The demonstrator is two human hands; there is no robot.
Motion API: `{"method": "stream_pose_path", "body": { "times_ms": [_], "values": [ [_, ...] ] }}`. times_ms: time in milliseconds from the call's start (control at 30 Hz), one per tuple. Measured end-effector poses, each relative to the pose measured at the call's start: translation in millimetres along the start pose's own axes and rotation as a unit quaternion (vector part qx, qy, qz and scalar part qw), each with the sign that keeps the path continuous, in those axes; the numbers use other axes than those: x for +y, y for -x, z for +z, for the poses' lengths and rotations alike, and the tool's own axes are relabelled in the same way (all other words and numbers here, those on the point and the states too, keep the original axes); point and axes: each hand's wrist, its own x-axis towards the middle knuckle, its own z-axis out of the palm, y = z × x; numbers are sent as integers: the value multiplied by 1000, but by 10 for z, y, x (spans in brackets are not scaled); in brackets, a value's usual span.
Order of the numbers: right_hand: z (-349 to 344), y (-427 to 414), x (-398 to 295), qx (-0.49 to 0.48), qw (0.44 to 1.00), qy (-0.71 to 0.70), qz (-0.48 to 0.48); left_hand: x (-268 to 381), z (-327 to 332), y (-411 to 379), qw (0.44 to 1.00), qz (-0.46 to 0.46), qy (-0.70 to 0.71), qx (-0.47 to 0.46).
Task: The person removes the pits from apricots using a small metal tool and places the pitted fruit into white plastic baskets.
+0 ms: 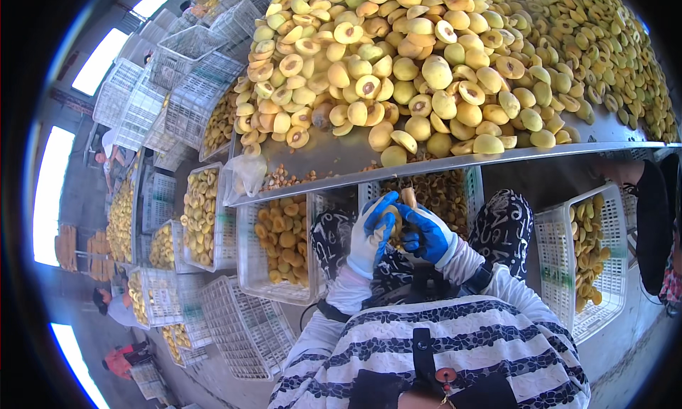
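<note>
Both hands wear white gloves with blue coated fingers and meet just below the edge of a metal table [330, 178]. A yellow halved fruit [395, 222], perhaps a peach or apricot, sits in my left hand [375, 228]. My right hand [426, 233] is closed around a small tool with a light wooden handle [409, 197]; its working end is hard to make out. Above them, a large heap of halved yellow fruit [373, 63] covers the tabletop, some halves showing brown centres. Fruit pits [287, 178] lie near the table's front left corner.
A crate of fruit halves [245, 249] stands left of my knees, another crate [549, 270] to the right. Below my hands is a crate [474, 196] of darker pieces. A plastic bag [246, 176] hangs at the table corner. Empty crates [248, 329] and several people are at left.
</note>
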Motion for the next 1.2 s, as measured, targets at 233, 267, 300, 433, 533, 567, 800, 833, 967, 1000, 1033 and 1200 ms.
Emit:
{"method": "stream_pose_path", "body": {
  "times_ms": [233, 267, 300, 433, 533, 567, 800, 833, 967, 1000, 1033, 1200],
  "values": [
    [-344, -143, 69, 29, 759, 617, -206, 240, -98, 1, 950, 130, -283, 18],
    [-422, -66, 31, 114, 678, 712, -145, 230, -143, -42, 970, 126, -203, 41],
    [-407, -29, 20, 176, 648, 730, -125, 238, -155, -38, 992, 69, -79, 76],
    [-330, -34, -43, 83, 773, 580, -243, 145, -311, -8, 994, 50, -9, 93],
    [207, 244, -138, -22, 727, 656, -200, 203, -480, 57, 993, 53, -32, 100],
    [162, 228, -161, -56, 671, 690, -266, 278, -602, 72, 991, 61, -53, 107],
    [-83, 338, -316, 161, 849, 492, -104, 527, -1517, -563, 781, 156, -570, 202],
    [-311, 253, -221, 115, 851, 473, -198, 499, -1347, -853, 831, 144, -510, 172],
    [-142, 321, -304, 151, 884, 435, -75, 141, -1067, -1934, 882, -105, -436, 145],
    [-160, 322, -288, 158, 886, 429, -79, -82, -1119, -2067, 860, -80, -476, 162],
    [-211, 327, -277, 170, 887, 421, -83, -260, -1127, -2175, 837, -55, -516, 174],
    [-241, 386, -357, 176, 904, 383, -74, -451, -1410, -2098, 989, -36, -45, 135]
  ]
}}
